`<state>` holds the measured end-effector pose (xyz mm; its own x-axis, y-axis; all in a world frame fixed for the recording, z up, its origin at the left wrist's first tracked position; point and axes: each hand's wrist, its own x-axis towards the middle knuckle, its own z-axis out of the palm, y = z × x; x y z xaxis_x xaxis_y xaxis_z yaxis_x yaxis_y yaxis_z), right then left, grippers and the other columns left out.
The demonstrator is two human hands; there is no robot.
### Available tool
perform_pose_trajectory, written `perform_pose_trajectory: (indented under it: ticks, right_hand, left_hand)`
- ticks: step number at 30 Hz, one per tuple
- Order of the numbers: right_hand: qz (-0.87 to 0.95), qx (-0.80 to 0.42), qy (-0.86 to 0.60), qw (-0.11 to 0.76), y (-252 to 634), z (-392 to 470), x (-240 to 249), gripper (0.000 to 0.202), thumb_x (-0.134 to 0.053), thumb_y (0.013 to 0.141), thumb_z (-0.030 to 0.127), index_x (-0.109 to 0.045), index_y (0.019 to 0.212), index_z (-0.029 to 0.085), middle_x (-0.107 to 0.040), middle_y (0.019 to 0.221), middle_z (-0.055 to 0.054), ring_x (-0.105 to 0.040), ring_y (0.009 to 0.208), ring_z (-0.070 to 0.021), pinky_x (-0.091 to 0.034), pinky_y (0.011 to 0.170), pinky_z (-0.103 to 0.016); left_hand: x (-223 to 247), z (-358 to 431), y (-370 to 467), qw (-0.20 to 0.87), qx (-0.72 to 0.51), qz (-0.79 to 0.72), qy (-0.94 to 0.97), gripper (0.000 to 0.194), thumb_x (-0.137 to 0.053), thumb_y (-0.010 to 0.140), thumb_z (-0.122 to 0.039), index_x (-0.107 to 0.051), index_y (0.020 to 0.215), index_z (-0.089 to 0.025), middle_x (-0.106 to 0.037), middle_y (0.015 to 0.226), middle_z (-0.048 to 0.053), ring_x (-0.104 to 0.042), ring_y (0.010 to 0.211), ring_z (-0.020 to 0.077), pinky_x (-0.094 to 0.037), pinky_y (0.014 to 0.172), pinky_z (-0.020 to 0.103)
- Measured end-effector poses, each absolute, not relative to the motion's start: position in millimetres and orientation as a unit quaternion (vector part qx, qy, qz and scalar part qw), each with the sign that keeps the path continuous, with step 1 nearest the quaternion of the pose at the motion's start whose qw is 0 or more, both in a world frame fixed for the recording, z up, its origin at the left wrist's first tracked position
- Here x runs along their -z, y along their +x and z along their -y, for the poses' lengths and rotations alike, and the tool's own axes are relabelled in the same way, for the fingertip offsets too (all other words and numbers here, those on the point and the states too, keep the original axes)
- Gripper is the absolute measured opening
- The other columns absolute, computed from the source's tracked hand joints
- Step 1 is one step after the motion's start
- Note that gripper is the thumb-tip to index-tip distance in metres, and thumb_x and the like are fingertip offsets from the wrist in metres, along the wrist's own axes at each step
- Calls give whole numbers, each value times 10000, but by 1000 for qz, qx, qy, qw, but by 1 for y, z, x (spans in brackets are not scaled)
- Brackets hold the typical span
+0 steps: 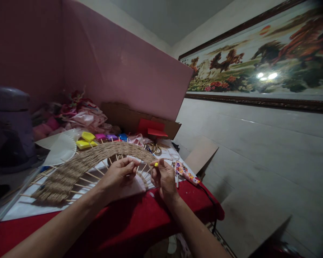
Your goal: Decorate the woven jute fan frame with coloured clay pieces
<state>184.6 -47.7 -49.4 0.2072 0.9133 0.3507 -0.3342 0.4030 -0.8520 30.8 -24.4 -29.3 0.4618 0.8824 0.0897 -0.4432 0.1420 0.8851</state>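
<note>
The right hand [163,179] holds a small yellow piece [156,164] between thumb and fingers, just above the right end of a curved woven band [78,165]. The left hand [120,175] is narrow, with thumb and forefinger pinched close together; I cannot tell whether they grip anything. It sits in front of the band's inner curve, with the 2 hands near each other.

The band stretches from just left of the right hand toward 9 o'clock, lying on the red-covered surface [118,218] with white sheeting under part of it. Thin wooden sticks [93,175] poke out along both its edges. At 10 o'clock from the band's middle is a white pleated fan [61,150]. Just beyond the band, at 11 to 12 o'clock from the left hand, lie 2 yellow packets [88,136], then a pink, a purple and a blue packet [123,137].

Close to the right hand, at 3 o'clock, is a flower-patterned tool [187,173]. Red paper [152,127] stands at 12 o'clock, against brown cardboard [117,111].
</note>
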Motion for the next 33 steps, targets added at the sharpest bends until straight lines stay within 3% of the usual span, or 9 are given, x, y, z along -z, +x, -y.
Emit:
perform_pose_trajectory:
  ticks: [2,5,9,11,16,20,23,27,33]
  right_hand:
    - [447,-436,-319,713,184,47,48,281,-708,698,416,-627,790,163,-529,532,51,-400,374,-40,-337,344,-160]
    - [454,-424,-320,716,184,45,48,309,-789,601,292,-642,846,174,-636,721,1,-550,550,-87,-449,445,-184]
    - [466,-438,-333,693,185,47,49,264,-743,665,352,-623,794,155,-609,599,19,-490,422,-70,-393,349,-172]
    - [467,-438,-338,689,185,48,49,262,-729,682,370,-600,760,155,-574,531,42,-435,356,-53,-350,312,-160]
    - [455,-420,-323,716,185,48,48,298,-773,635,330,-594,802,159,-622,602,24,-524,441,-77,-416,365,-168]
    - [443,-444,-332,704,187,49,48,340,-631,763,467,-567,678,143,-523,441,51,-365,283,-35,-262,266,-141]
    - [443,-437,-320,714,186,50,47,251,-701,717,378,-595,752,153,-573,521,42,-442,350,-46,-318,302,-140]
    - [440,-415,-304,736,184,50,44,310,-786,612,230,-610,862,174,-651,723,11,-576,564,-78,-456,449,-152]
    - [461,-419,-316,716,188,47,48,296,-740,675,372,-538,768,176,-575,535,54,-467,366,-65,-352,302,-154]
  left_hand:
    - [31,24,32,714,-467,-238,465,260,-720,638,-334,-591,751,-138,-475,532,-50,-345,388,35,-179,350,158]
    - [30,25,33,715,-476,-243,451,234,-719,632,-312,-596,708,-128,-463,512,-46,-372,420,44,-230,383,163]
    - [25,28,35,731,-484,-243,416,109,-668,624,-159,-625,708,-104,-543,586,-3,-461,514,64,-344,467,175]
    - [23,29,35,738,-479,-240,410,148,-612,590,-69,-638,733,-98,-586,647,16,-495,542,71,-381,496,184]
    - [25,28,33,743,-468,-225,423,203,-632,584,-34,-641,775,-103,-659,792,56,-613,671,119,-477,633,224]
    - [27,26,31,739,-438,-216,465,221,-709,674,-260,-630,820,-114,-643,688,45,-553,483,86,-400,424,185]
    - [27,26,30,732,-433,-234,471,287,-705,683,-371,-633,799,-118,-572,548,-4,-431,361,43,-257,328,155]
    - [27,26,30,727,-442,-228,473,292,-772,586,-252,-666,824,-119,-630,660,19,-489,445,47,-350,414,166]
    - [27,27,30,715,-428,-263,485,288,-774,526,-175,-690,797,-123,-605,583,-12,-481,449,50,-330,436,169]
